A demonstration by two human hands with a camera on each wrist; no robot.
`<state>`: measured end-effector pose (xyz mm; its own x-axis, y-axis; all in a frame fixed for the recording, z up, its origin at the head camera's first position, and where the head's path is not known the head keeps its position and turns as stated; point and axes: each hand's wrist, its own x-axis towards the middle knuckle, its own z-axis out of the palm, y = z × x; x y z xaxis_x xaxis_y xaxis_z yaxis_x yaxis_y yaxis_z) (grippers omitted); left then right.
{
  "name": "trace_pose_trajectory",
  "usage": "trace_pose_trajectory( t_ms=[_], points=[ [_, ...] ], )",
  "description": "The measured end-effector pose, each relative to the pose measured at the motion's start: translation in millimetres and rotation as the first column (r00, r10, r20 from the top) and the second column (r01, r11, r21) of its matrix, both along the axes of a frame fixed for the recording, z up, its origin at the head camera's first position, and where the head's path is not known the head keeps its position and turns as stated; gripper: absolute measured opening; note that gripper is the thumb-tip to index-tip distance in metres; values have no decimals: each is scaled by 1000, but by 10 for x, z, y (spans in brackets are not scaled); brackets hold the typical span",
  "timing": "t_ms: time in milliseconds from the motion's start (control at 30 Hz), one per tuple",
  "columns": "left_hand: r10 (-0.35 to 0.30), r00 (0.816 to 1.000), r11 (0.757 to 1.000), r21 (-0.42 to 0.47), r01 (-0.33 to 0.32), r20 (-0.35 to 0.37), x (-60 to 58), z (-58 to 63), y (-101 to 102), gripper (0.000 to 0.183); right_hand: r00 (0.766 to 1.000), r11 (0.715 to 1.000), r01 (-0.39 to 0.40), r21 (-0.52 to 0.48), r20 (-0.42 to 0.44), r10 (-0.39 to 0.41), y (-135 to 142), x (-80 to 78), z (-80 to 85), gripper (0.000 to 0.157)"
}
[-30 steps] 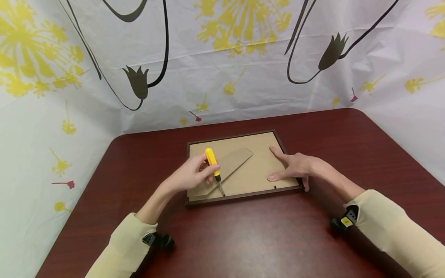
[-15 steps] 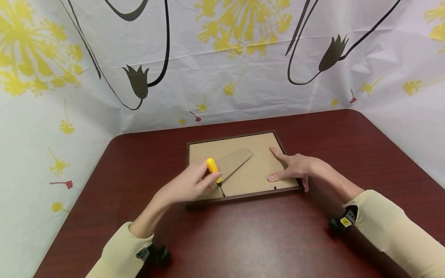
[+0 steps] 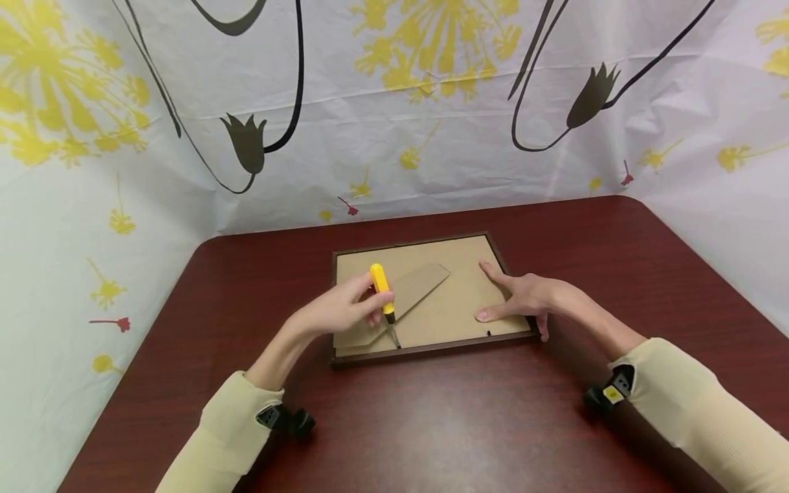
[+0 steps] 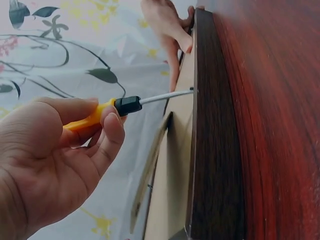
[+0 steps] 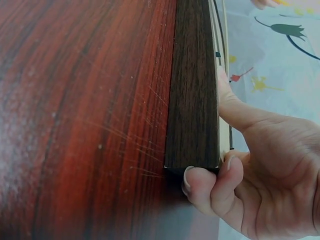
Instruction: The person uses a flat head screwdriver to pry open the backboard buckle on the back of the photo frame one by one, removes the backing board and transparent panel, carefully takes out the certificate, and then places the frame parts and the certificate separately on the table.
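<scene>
A dark brown picture frame (image 3: 440, 346) lies face down, showing its tan backing board (image 3: 459, 308). A cardboard easel flap (image 3: 422, 284) runs diagonally over the board; in the left wrist view it stands slightly raised. My left hand (image 3: 339, 308) pinches a yellow-handled screwdriver (image 4: 128, 105) between thumb and fingers. Its metal tip meets a small black tab (image 4: 191, 90) at the frame's near inner edge. At the other end, my right hand (image 3: 533, 294) grips the frame: thumb and a spread finger press the board, other fingers curl against the end (image 5: 200, 187).
Another black tab (image 3: 489, 333) sits on the near edge, towards the right. The frame rests on a glossy red-brown table (image 3: 468, 418). A white sheet (image 3: 394, 185) with printed flowers hangs behind and at both sides. Each wrist carries a small black camera (image 3: 286, 420).
My left hand dipped and tilted the screwdriver handle lower half a second ago, then came back up. The tip stayed at the tab. My right hand and the frame have kept still.
</scene>
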<state>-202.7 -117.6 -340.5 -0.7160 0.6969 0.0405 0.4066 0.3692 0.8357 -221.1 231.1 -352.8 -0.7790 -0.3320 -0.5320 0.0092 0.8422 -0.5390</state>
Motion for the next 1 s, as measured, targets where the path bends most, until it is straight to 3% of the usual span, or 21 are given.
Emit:
trace_pose_trajectory(
  t_ms=[200,333,433,567,733,833,1000],
  points=[
    [-29,988,999,-44,22,-149,175,78,38,12,1000,1000,4,3,13,-4,13,-16,7,119],
    [-46,951,998,-60,29,-305,332,88,61,6,1000,1000,7,17,12,-7,22,-16,21,120],
    [-39,937,998,-60,20,-348,435,86,55,7,1000,1000,7,23,10,-7,26,-15,35,119],
    [-27,951,999,-54,11,-309,502,91,33,7,1000,1000,5,19,11,-5,24,-9,43,119],
    [-18,961,1000,-28,10,-276,482,93,26,6,1000,1000,0,4,13,0,27,2,36,119],
    [21,974,1000,14,-18,-228,432,78,24,8,1000,1000,2,-1,9,-2,26,6,22,119],
    [115,981,992,78,-104,-157,332,37,-1,28,1000,1000,5,-10,10,-5,13,4,-1,118]
  ],
)
